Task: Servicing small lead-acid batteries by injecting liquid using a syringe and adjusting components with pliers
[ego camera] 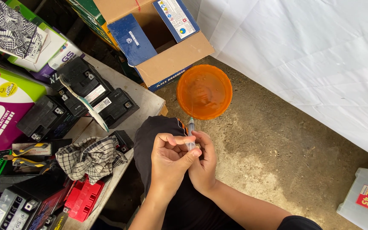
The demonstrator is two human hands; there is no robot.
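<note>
Both hands sit together over the lap, just below the orange basin (204, 90). The left hand (170, 164) is curled nearly closed, thumb pressing across onto the syringe (191, 133). The right hand (203, 164) wraps behind it, fingers pinched on the syringe's barrel, tip aimed up at the basin. Left of the basin, the counter (143, 106) carries black batteries (81, 81) and a checked rag (91, 156); above it, an open cardboard box (167, 42).
</note>
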